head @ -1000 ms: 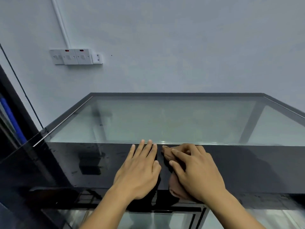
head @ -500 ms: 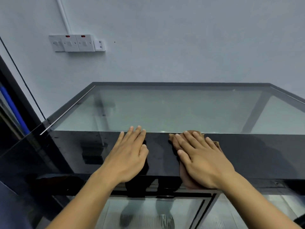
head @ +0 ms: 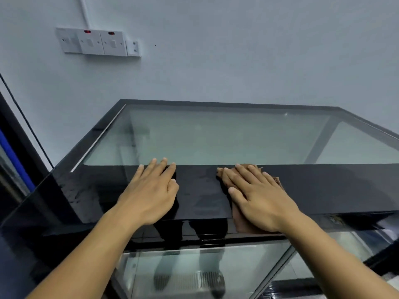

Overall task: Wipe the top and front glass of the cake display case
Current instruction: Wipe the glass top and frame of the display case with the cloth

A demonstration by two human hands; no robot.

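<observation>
1. The right hand [head: 261,197] lies flat and spread on the brown cloth [head: 241,223], fingers straight and palm bearing down; nothing is pinched or curled round, so the cloth is kept only by pressure against the surface.
2. The left hand [head: 151,195] is flat too, fingers straight and close together, holding nothing; it rests beside the right hand, apart from it, and looks to me like a brace.
3. Under both palms runs the black band [head: 200,190] along the near edge of the display case [head: 216,102]; the top glass [head: 216,137] begins just past the fingertips of both hands and runs away toward the wall; the front glass [head: 194,272] drops below the wrists.
4. The cloth is soft and limp; it shows ahead of the right fingers, at that hand's outer side and under the heel of the palm, slightly bunched; I judge it will glide easily on a glossy pane yet may creep out from under a flat palm, so a broad palm press, or an edge tucked under the thumb, suits it.
5. The glass is stiff, slick and breakable; pressure should be even and moderate, not leaned weight; smears show on the band out beyond the left hand, so it likely marks readily.
6. The pane beyond the fingertips seems the next ground to cover; the front pane remains.
</observation>
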